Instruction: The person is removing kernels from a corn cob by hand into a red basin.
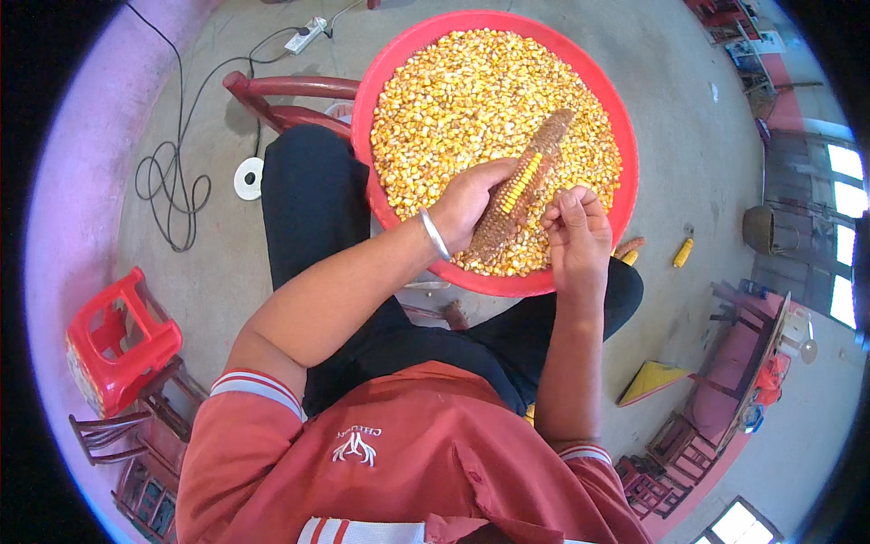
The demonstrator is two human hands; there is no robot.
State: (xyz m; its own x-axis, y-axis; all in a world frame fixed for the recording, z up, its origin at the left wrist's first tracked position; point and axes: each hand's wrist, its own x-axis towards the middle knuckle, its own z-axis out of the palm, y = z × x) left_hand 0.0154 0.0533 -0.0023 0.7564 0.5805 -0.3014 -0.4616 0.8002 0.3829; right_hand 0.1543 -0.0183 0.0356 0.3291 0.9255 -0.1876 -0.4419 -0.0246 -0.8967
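Note:
A mostly stripped corn cob [492, 224] with a short double row of yellow kernels lies slanted in my left hand [470, 204], whose fingers wrap around its middle. To its right is my right hand [578, 221], apart from the cob, its fingers curled and the thumb against the forefinger; whether kernels are inside cannot be seen. Both hands are over the near part of a round red plastic basin [629, 170]. Loose yellow and whitish corn kernels [469, 102] fill the basin widely. A silver bangle [435, 234] circles my left wrist.
Red wooden chair rails [299, 87] adjoin the basin's left side. A black cable [180, 129], a power strip [306, 35] and a white reel [249, 178] lie on the floor at left, above a red plastic stool [122, 340]. A yellow corn ear [683, 253] lies on the floor at right.

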